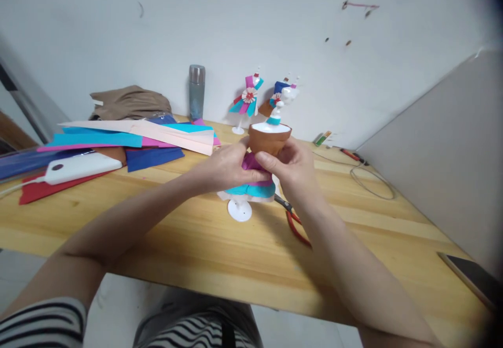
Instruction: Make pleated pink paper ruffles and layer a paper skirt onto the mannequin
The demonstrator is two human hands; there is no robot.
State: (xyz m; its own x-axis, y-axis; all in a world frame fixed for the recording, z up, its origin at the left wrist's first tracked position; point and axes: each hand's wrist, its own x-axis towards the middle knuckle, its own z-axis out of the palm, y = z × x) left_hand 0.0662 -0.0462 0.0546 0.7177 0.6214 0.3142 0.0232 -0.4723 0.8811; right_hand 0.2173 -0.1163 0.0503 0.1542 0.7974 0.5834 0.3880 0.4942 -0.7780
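Both my hands hold a paper doll (pixel 257 167) that stands on a round white base (pixel 239 210) on the wooden table (pixel 196 243). It has a brown paper collar (pixel 269 138) with a white top, a magenta middle and a teal skirt hem. My left hand (pixel 223 169) is closed on the magenta part from the left. From the right, my right hand (pixel 293 167) pinches just below the brown collar.
Red-handled scissors (pixel 294 225) lie under my right wrist. Sheets of coloured paper (pixel 129 141) and a white device (pixel 78 167) are at the left. Two finished paper dolls (pixel 247 101) and a grey flask (pixel 196 92) stand by the wall. A phone (pixel 471 280) lies at the right edge.
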